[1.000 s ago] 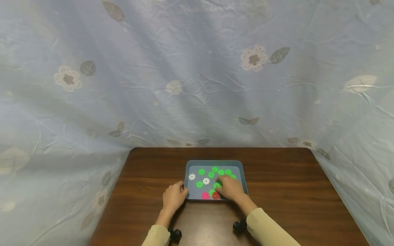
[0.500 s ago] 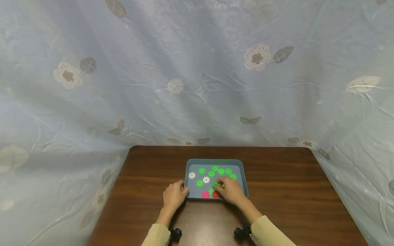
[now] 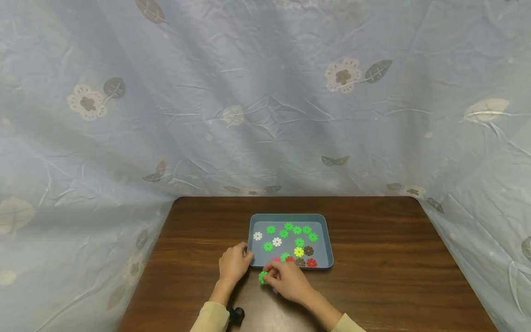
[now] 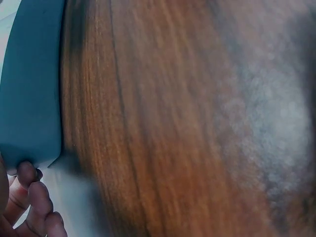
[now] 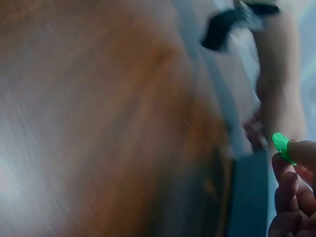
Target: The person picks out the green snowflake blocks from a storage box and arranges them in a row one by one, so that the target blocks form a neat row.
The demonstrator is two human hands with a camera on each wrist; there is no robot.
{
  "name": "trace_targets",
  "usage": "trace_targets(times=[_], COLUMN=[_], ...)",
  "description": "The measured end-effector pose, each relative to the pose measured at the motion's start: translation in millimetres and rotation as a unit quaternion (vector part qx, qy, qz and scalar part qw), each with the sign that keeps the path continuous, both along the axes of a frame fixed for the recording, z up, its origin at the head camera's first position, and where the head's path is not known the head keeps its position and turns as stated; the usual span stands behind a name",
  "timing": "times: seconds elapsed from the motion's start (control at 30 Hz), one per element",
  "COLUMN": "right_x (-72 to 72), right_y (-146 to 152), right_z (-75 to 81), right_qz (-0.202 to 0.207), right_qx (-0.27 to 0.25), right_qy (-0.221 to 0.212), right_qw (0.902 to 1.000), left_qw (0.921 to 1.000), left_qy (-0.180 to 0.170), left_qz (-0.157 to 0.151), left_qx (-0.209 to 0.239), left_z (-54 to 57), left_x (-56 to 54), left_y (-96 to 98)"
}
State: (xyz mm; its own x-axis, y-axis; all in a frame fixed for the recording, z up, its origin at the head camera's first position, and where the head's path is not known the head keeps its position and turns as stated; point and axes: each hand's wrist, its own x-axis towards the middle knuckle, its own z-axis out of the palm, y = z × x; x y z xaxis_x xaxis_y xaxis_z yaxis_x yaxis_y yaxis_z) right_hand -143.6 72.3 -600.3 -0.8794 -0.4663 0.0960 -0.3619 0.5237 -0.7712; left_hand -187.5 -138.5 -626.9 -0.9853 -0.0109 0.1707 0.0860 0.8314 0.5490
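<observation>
Left and right hands respectively hold 1 tray and 1 green disc.

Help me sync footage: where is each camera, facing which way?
On the head: faces forward and down at table, tray, fabric; left grip, right grip, sleeves show.
On the left wrist: faces table and tray side; left fingers show.
On the right wrist: faces table and tray; right grip, green piece, blurred left arm show.
Head and right wrist share the green piece.
</observation>
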Motion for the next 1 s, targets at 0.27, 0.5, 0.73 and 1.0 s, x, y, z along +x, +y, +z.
trace_targets(times=[0.27,0.5,0.73,1.0], right_x=[13.5,18.4,17.3,16.8], right_y=[-29,-35,-37,-38], right_z=[-28.0,-40.5,-44.7,-45.5], right_qz=[-0.001,-0.023,-0.042,-0.060], right_qx=[0.028,0.041,0.056,0.074], right_qy=[0.003,0.017,0.026,0.041], right_qw=[0.9996,0.9988,0.9972,0.9946], left_qw=[0.9999,0.9999,1.0000,1.0000], left_qy=[-0.005,-0.003,-0.002,0.000], left_qz=[0.002,0.002,0.001,0.002], left_qx=[0.010,0.010,0.008,0.006], left_z=[-1.3,-2.3,-2.7,-1.9], left_x=[1.4,3.3,2.3,1.1], left_y=[0.7,1.7,0.6,0.3])
